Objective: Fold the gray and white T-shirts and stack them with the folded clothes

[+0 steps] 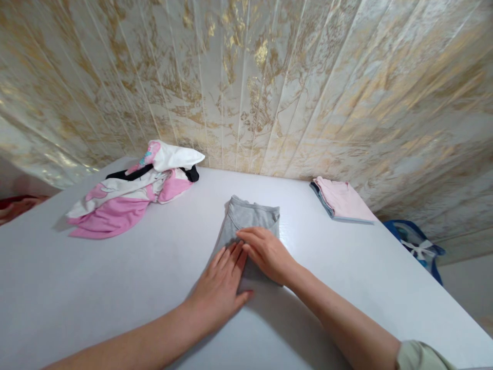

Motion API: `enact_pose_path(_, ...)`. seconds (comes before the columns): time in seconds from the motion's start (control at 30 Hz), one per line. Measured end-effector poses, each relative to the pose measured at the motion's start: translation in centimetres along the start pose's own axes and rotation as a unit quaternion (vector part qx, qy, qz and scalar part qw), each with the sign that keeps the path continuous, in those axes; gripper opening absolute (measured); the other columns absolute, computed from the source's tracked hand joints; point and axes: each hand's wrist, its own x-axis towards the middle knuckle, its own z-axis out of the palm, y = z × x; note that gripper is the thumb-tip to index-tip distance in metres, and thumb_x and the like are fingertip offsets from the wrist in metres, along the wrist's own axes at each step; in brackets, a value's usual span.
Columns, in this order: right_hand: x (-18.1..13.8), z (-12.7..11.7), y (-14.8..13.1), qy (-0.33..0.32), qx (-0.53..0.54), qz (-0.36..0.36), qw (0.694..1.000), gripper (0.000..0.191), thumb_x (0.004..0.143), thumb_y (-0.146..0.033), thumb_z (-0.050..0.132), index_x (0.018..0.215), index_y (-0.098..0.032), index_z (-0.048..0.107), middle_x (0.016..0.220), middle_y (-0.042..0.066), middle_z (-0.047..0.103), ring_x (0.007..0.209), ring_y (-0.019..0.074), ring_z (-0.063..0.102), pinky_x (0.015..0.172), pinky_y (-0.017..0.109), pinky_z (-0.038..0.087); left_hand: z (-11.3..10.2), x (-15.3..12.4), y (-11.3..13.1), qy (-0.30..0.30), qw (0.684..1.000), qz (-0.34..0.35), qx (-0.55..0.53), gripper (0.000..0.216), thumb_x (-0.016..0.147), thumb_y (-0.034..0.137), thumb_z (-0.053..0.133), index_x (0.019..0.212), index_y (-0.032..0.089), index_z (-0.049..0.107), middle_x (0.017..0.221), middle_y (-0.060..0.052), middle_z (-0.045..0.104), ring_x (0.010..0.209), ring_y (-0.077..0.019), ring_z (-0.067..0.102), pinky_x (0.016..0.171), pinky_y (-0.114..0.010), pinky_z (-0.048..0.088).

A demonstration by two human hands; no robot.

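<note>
A grey garment point(252, 213), folded into a narrow rectangle, lies on the white table in front of me. My left hand point(221, 282) rests flat at its left lower part, fingers stretched forward and thumb out to the side. Over the garment's middle, my right hand point(265, 252) reaches in from the right with its fingers extended and its palm down, its fingertips close to those of my left hand. Neither hand grips anything that I can see. Both hands cover the garment's middle and part of its near end.
On the white table point(115, 288), a loose heap of pink, white and black clothes point(131, 198) lies at the back left. Folded pink and grey-blue clothes point(342, 200) are stacked at the back right. A patterned curtain point(246, 92) hangs behind. Beyond the right edge sits a blue item point(419, 246).
</note>
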Motion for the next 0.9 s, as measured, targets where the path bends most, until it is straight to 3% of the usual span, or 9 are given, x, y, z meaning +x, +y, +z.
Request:
enact_pose_path(0.1,-0.5,1.0,-0.5,-0.066,-0.006,-0.02,0.998,0.052,0.099,-0.043,0.041,0.144,-0.018,0.041,0.145,0.01,0.047,0.135,0.0219,0.04,0.113,0.042,0.031,0.2,-0.2,0.0,-0.017,1.0,-0.002,0.005,0.075,0.085,0.063,0.049,0.139,0.011,0.045,0.149,-0.019,0.04,0.14,-0.0321,0.034,0.116,-0.049,0.024)
enact_pose_path(0.3,-0.3,1.9,0.6,-0.084,-0.06,0.007,0.995,0.057,0.099,-0.05,0.035,0.15,-0.023,0.032,0.153,0.006,0.038,0.142,0.0201,0.03,0.117,0.046,0.021,-0.5,-0.1,0.0,-0.062,0.998,-0.007,0.003,0.076,0.082,0.062,0.056,0.139,0.014,0.046,0.153,-0.019,0.034,0.142,-0.0338,0.029,0.116,-0.051,0.023)
enact_pose_path(0.4,-0.4,1.3,1.8,-0.051,-0.079,0.024,0.995,0.053,0.099,-0.045,0.038,0.147,-0.023,0.036,0.151,0.006,0.04,0.142,0.0205,0.031,0.117,0.047,0.02,-0.8,-0.1,-0.2,-0.071,0.997,-0.007,-0.008,0.072,0.082,0.058,0.059,0.143,0.023,0.042,0.157,-0.014,0.028,0.144,-0.0336,0.026,0.116,-0.051,0.023)
enact_pose_path(0.5,-1.3,0.0,4.1,0.023,-0.094,0.083,0.992,0.045,0.099,-0.034,0.041,0.142,-0.022,0.044,0.147,0.009,0.046,0.138,0.0225,0.037,0.113,0.049,0.025,-1.3,-0.2,-0.1,-0.061,0.998,-0.007,-0.02,0.073,0.084,0.054,0.059,0.147,0.03,0.034,0.159,-0.011,0.022,0.143,-0.034,0.026,0.115,-0.052,0.023)
enact_pose_path(0.67,-3.0,-1.7,7.4,0.033,-0.083,0.103,0.991,0.028,0.092,-0.024,0.051,0.117,-0.026,0.064,0.124,0.008,0.064,0.126,0.0242,0.05,0.104,0.048,0.036,-2.3,0.7,1.6,-0.045,0.997,0.059,-0.027,0.071,0.088,0.059,0.051,0.147,0.022,0.035,0.158,-0.012,0.026,0.143,-0.0298,0.027,0.116,-0.049,0.021)
enact_pose_path(0.77,-3.1,-1.3,7.6,0.042,-0.076,0.1,0.991,0.024,0.088,-0.02,0.056,0.11,-0.025,0.066,0.119,0.006,0.065,0.118,0.022,0.055,0.101,0.042,0.039,-1.8,1.5,2.6,-0.062,0.991,0.111,-0.037,0.073,0.089,0.062,0.045,0.147,0.019,0.033,0.156,-0.011,0.031,0.143,-0.0271,0.029,0.118,-0.046,0.019)
enact_pose_path(0.9,-2.7,-0.5,7.3,0.107,-0.106,0.149,0.977,0.024,0.087,-0.018,0.057,0.11,-0.022,0.063,0.119,0.008,0.062,0.112,0.023,0.056,0.098,0.04,0.042,-0.5,1.7,2.6,-0.08,0.99,0.112,-0.027,0.077,0.088,0.059,0.049,0.15,0.02,0.027,0.158,-0.011,0.027,0.145,-0.0296,0.023,0.118,-0.05,0.015)
